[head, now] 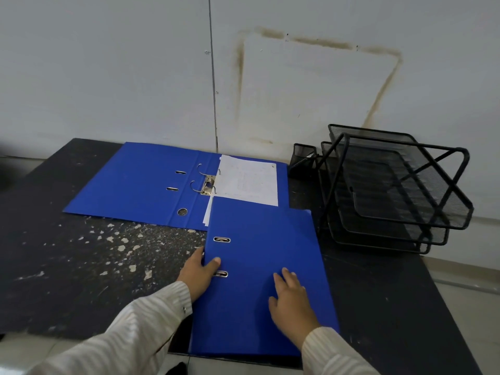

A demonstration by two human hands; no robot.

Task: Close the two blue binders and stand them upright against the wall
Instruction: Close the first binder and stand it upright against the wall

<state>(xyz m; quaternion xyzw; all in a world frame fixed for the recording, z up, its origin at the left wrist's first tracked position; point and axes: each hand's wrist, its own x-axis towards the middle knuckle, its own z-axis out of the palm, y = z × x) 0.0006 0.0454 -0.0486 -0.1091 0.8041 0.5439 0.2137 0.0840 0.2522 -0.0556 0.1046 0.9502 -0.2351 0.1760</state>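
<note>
Head view puts me over a dark, scuffed tabletop (81, 266) pushed against a pale wall (108, 77), and I read it from the left across.

Toward the tabletop's back edge, left of centre, the open binder (130, 182) lies flat, covers spread, ring mechanism (207, 182) exposed and a white sheet (247, 182) resting on its right-hand cover. That 1 is untouched by either hand, so I count it as not yet closed.

Next comes my left hand (197, 274): fingers curled round the spine edge of the closed binder (262, 266), thumb on top of the cover beside the lower metal slot. It grips that edge rather than simply resting there. The closed binder lies flat near the front edge, its far corner overlapping the open binder's right cover (and the sheet's lower margin).

My right hand (293, 296) is spread flat on the cover, fingers loosely apart, holding nothing, just pressing down.

Farthest right, a black mesh tray stack (392, 185) and a small mesh pen cup (304, 155) sit against the wall.

I judge 1 of 2 binders closed and the standing-up step about to begin. Next I would tip it onto its bottom edge and carry it to the wall, where free room looks scarce until the open binder is shut.
</note>
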